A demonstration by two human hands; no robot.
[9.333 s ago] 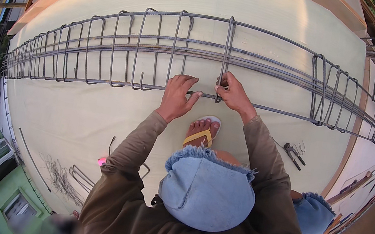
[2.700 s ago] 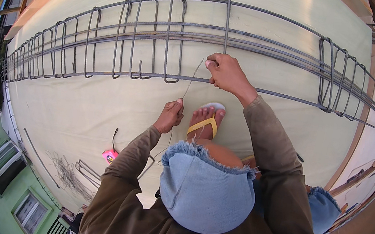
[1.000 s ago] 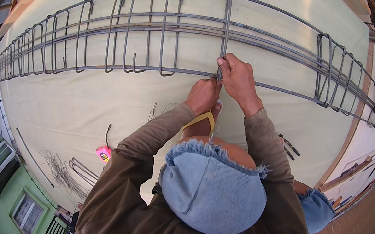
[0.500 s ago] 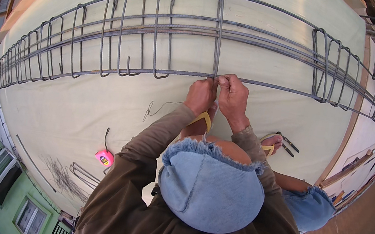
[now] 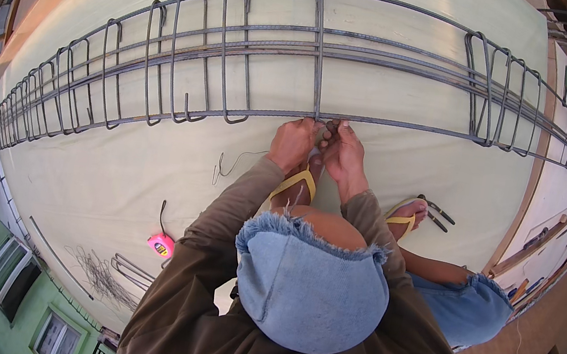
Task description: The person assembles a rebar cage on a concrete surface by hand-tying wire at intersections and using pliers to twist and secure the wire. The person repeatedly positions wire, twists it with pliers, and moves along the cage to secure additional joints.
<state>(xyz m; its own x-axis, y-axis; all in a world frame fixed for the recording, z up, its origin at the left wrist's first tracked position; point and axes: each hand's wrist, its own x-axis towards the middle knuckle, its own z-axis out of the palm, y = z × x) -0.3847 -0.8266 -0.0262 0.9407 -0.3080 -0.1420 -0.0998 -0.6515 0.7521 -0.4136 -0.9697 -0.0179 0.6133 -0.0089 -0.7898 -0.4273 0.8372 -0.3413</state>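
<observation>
Left hand (image 5: 293,143) and right hand (image 5: 344,155) adjoin the stirrup (image 5: 317,72) at its six-o'clock end. Fingers narrow; what they hold cannot be told. Pliers (image 5: 439,211) lie at the hands' four o'clock.

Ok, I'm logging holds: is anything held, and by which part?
It can't be told: left grip and right grip are at the lower bar, anything pinched hidden.

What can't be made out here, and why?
Head view: anything held by the left hand and right hand, hidden by the hands themselves.
Head view: the head of the pliers, hidden by the right foot.
Head view: where the wire leads, covered by the left sleeve.
Head view: far right end of the cage, too small for detail.
</observation>
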